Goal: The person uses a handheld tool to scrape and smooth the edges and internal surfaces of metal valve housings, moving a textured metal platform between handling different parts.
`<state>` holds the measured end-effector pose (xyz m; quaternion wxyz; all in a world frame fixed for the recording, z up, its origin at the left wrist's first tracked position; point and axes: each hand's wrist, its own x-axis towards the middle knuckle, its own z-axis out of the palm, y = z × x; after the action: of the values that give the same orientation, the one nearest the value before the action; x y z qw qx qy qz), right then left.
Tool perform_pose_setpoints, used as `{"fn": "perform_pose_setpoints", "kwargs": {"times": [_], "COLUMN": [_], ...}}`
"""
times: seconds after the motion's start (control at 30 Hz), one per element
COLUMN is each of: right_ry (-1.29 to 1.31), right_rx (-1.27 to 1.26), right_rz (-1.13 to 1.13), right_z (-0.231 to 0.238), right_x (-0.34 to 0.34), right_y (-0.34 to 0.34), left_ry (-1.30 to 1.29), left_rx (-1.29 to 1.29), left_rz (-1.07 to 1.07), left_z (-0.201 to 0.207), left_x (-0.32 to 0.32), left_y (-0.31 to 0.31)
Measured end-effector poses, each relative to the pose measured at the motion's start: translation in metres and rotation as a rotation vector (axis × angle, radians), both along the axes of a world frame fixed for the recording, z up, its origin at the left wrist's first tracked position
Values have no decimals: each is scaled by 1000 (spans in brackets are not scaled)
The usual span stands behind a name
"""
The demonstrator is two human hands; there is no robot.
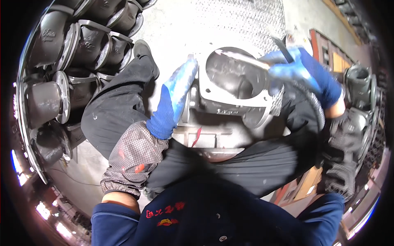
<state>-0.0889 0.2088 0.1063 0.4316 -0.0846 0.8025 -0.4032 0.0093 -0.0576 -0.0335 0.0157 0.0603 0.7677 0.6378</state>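
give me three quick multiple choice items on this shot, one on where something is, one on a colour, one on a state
1. Where are the stacked grey castings?
A. at the person's left
B. on the lap
C. by the right hand

2. What colour are the gloves?
A. red
B. blue
C. yellow

3. How is the left hand?
A. hanging free
B. flat against the metal housing's side
C. gripping a cup

Answers:
1. A, they pile along the left edge.
2. B, both gloves are blue.
3. B, it rests on the metal housing while the right hand works a thin tool at its opening.
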Motion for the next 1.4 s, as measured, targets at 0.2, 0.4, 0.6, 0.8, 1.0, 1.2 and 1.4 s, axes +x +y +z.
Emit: {"fn": "perform_pose_setpoints", "kwargs": {"times": [0.2, 0.4, 0.6, 0.8, 1.0, 1.2, 1.4], "right_ry": [81, 223, 21, 182, 152, 131, 5], "right_rx": [-211, -640, -344, -375, -383, -435, -434], "right_rz": [-404, -928, -1211, -1197, -1195, -1121, -1148], "right_z": [-11, -71, -110, -145, -146, -149, -172], "right_x": [62, 96, 112, 105, 75, 68, 61], "right_y": [26, 61, 26, 0, -10, -26, -32], "left_ry": [-171, 14, -90, -216, -406, -304, 731], "left_rx": [204, 194, 91, 422, 730, 515, -619], "left_rz": [79, 64, -20, 0, 242, 243, 50], "left_z": [1, -10, -1, -5, 1, 27, 53], "left_x": [6, -1, -16, -22, -37, -25, -8], "left_y": [7, 10, -1, 6, 4, -17, -27]}}
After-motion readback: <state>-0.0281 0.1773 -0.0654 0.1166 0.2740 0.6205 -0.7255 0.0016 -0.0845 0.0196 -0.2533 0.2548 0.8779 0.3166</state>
